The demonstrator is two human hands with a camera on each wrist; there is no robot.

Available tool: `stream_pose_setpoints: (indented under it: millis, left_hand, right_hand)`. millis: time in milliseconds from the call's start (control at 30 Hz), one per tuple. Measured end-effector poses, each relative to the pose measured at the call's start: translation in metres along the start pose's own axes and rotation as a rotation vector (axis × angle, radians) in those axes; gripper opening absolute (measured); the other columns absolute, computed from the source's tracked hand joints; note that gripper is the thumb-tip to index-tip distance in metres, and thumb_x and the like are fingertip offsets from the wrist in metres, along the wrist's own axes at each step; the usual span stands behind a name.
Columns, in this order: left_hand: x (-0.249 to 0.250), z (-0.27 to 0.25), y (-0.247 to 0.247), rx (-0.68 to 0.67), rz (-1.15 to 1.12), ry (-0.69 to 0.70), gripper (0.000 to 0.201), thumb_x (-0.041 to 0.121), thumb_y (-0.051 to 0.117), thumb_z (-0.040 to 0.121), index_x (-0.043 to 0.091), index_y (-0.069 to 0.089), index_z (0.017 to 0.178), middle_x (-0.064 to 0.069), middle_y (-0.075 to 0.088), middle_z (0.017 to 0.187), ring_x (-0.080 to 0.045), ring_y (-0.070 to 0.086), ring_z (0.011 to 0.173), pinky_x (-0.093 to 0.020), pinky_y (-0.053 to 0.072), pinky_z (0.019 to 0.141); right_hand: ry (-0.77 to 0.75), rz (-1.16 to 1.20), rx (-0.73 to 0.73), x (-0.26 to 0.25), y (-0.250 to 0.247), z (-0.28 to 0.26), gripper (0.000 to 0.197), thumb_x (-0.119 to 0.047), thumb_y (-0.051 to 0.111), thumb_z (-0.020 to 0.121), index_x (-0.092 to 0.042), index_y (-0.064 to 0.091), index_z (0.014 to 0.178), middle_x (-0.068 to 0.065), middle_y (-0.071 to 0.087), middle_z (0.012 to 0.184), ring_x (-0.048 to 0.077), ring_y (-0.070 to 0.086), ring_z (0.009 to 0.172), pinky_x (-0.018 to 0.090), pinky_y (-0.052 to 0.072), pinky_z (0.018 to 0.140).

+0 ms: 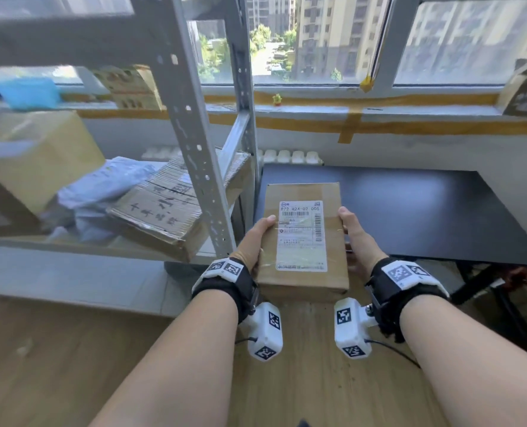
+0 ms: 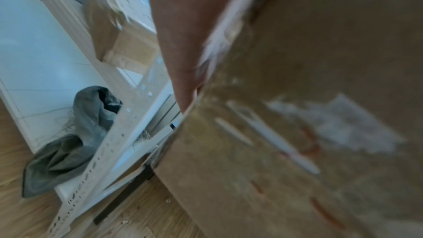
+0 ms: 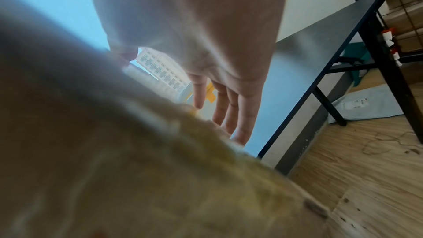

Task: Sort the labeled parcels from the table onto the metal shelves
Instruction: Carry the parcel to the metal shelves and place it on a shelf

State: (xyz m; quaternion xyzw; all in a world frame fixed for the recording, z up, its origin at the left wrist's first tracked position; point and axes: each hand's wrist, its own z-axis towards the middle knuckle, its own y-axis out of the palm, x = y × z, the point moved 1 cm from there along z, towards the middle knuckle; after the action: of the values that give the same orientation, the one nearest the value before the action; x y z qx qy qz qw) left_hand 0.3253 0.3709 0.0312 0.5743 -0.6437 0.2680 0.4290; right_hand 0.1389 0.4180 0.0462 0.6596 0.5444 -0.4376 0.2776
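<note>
I hold a flat brown cardboard parcel (image 1: 302, 192) with a white shipping label on top, level, over the near left corner of the black table (image 1: 410, 211). My left hand (image 1: 256, 238) grips its left edge, thumb on top. My right hand (image 1: 356, 238) grips the right edge the same way. In the left wrist view the parcel (image 2: 297, 133) fills the right side, with my left hand (image 2: 183, 33) against its edge. The right wrist view shows my right hand (image 3: 206, 42) with fingers stretched along the parcel (image 3: 114, 151). The metal shelves (image 1: 194, 134) stand just left of the parcel.
On the shelf board (image 1: 71, 245) lie a corrugated box with handwriting (image 1: 163, 208), a white plastic mailer (image 1: 108, 186) and a large cardboard box (image 1: 34, 155). A grey bag (image 2: 68, 142) lies on the floor by the shelf post (image 2: 109, 151). The window sill runs behind the table.
</note>
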Motion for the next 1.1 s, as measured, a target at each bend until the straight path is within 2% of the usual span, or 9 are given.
stream_pose_setpoints:
  millis: [100,267,400,567,633,733,867,1000,1100]
  left_hand:
    - [-0.002,-0.021,-0.05,-0.008,0.006,0.018,0.04,0.051,0.056,0.087,0.014,0.072,0.085,-0.017,0.071,0.093,-0.032,0.065,0.08,-0.05,0.045,0.1]
    - [-0.011,-0.052,-0.128,-0.088,0.028,0.034,0.08,0.062,0.067,0.063,0.008,0.067,0.121,-0.022,0.069,0.118,-0.042,0.064,0.11,-0.056,0.045,0.102]
    - [-0.006,-0.075,-0.189,-0.094,-0.021,0.079,0.095,0.064,0.078,0.051,0.003,0.066,0.122,-0.03,0.063,0.123,-0.048,0.06,0.109,-0.056,0.043,0.099]
    - [0.025,-0.116,-0.258,-0.064,-0.086,0.174,0.037,0.045,0.056,0.09,0.012,0.071,0.097,-0.019,0.073,0.103,-0.03,0.069,0.078,-0.042,0.055,0.083]
    - [0.044,-0.127,-0.283,-0.072,-0.083,0.208,0.035,0.048,0.056,0.09,0.016,0.071,0.092,-0.011,0.076,0.087,-0.023,0.07,0.067,-0.034,0.057,0.073]
    - [0.085,-0.148,-0.314,-0.044,-0.055,0.278,0.04,0.054,0.06,0.084,0.017,0.07,0.096,-0.012,0.074,0.091,-0.021,0.071,0.064,-0.03,0.058,0.065]
    - [0.143,-0.176,-0.34,0.053,-0.002,0.393,0.093,0.081,0.065,0.05,0.017,0.067,0.117,-0.018,0.066,0.124,-0.034,0.064,0.113,-0.049,0.046,0.102]
    - [0.195,-0.207,-0.346,0.078,0.003,0.55,0.092,0.083,0.057,0.053,0.021,0.064,0.121,-0.011,0.064,0.13,-0.029,0.061,0.119,-0.054,0.045,0.102]
    - [0.236,-0.233,-0.343,0.072,0.051,0.679,0.06,0.075,0.05,0.071,0.029,0.069,0.104,-0.005,0.067,0.125,-0.025,0.064,0.113,-0.049,0.049,0.098]
  right_hand:
    - [-0.007,-0.002,0.019,0.005,0.046,-0.022,0.043,-0.066,0.037,0.089,-0.03,0.06,0.087,0.004,0.066,0.095,0.026,0.061,0.092,0.038,0.045,0.079]
    - [-0.016,-0.001,0.091,0.021,0.118,-0.061,0.051,-0.069,0.039,0.085,-0.024,0.062,0.076,0.0,0.066,0.066,0.021,0.059,0.066,0.032,0.042,0.061]
    - [-0.029,-0.003,0.064,0.015,0.176,-0.085,0.055,-0.072,0.039,0.082,-0.024,0.065,0.082,0.004,0.07,0.081,0.026,0.065,0.079,0.039,0.049,0.077]
    - [-0.094,-0.032,0.006,-0.025,0.246,-0.118,0.062,-0.074,0.043,0.079,-0.019,0.064,0.098,0.011,0.07,0.089,0.03,0.066,0.076,0.035,0.051,0.065]
    - [-0.141,-0.044,0.011,-0.048,0.268,-0.131,0.058,-0.071,0.042,0.083,-0.018,0.064,0.093,0.009,0.069,0.082,0.029,0.066,0.071,0.033,0.051,0.063]
    - [-0.218,-0.05,0.017,-0.086,0.293,-0.149,0.059,-0.069,0.043,0.084,-0.014,0.063,0.083,0.006,0.068,0.064,0.023,0.064,0.057,0.029,0.05,0.055]
    - [-0.32,-0.061,-0.013,-0.142,0.319,-0.176,0.056,-0.069,0.041,0.085,-0.016,0.06,0.079,0.006,0.063,0.069,0.019,0.061,0.053,0.024,0.047,0.048]
    - [-0.438,0.029,-0.03,-0.207,0.327,-0.198,0.07,-0.079,0.052,0.066,-0.021,0.069,0.103,0.013,0.072,0.109,0.034,0.069,0.094,0.038,0.056,0.071]
    - [-0.515,0.031,-0.016,-0.249,0.328,-0.212,0.071,-0.081,0.05,0.064,-0.025,0.069,0.103,0.012,0.072,0.111,0.034,0.068,0.099,0.048,0.056,0.082]
